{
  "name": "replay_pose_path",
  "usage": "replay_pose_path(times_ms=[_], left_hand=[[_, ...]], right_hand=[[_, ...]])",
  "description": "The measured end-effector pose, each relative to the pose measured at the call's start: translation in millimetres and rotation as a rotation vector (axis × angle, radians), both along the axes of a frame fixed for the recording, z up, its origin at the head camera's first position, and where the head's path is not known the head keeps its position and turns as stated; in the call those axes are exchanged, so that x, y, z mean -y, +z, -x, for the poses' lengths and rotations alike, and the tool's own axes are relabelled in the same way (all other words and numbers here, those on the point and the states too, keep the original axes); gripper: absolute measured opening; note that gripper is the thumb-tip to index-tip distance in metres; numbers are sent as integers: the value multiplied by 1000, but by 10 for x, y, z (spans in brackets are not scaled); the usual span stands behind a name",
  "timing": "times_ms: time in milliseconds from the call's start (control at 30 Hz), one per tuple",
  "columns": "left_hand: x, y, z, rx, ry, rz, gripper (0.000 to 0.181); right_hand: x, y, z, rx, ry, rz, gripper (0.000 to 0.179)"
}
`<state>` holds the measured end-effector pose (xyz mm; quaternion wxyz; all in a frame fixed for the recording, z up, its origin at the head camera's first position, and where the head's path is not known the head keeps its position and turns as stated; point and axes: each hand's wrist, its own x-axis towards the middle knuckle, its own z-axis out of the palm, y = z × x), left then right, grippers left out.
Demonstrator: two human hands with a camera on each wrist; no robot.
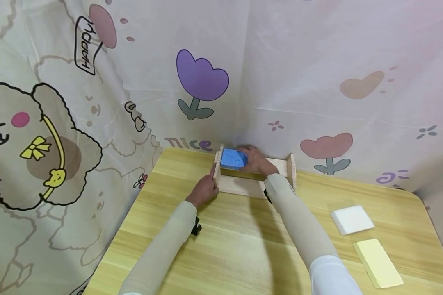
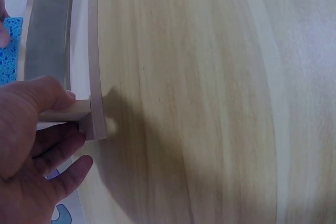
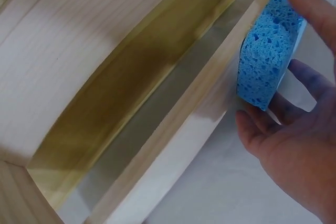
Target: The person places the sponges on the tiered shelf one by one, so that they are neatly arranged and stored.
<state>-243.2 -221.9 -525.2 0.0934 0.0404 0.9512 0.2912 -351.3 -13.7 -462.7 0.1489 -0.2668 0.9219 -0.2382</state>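
Observation:
A blue, pore-speckled sponge (image 1: 231, 159) sits at the left end of a small pale wooden rack (image 1: 241, 186), near its back slat. My right hand (image 1: 258, 161) holds the sponge; in the right wrist view the thumb is on one face of the sponge (image 3: 265, 51) and the fingers are on the other. My left hand (image 1: 205, 188) grips the rack's left end board (image 1: 217, 168). Seen from the left wrist, that hand (image 2: 23, 135) has its thumb on one side of the board and fingers on the other.
On the right of the wood-grain table (image 1: 221, 246) lie a white block (image 1: 352, 220) and a pale yellow block (image 1: 378, 263). A printed curtain (image 1: 273, 73) hangs behind the table, close to the rack, and more cloth (image 1: 51, 229) hangs along the left.

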Motion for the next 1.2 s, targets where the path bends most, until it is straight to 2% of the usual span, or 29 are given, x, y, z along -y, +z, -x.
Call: replay_pose_path(times_ms=[200, 367, 467, 800, 967, 1200], left_hand=[[-4, 4, 11, -2, -5, 15, 95], [3, 0, 9, -7, 13, 4, 97], [7, -7, 6, -1, 15, 6, 97], [1, -13, 16, -20, -19, -8, 94], [-8, -29, 24, -36, -27, -2, 94], [2, -35, 60, -6, -28, -5, 96]], right_hand=[[-33, 55, -24, -59, 2, 30, 91], [-62, 177, -69, -156, 42, 20, 90], [-92, 256, -101, -181, 48, 8, 89], [-308, 466, -219, -225, 9, -10, 86], [-453, 504, -292, -269, -1, 9, 82], [-676, 588, -405, -304, -46, 32, 75]])
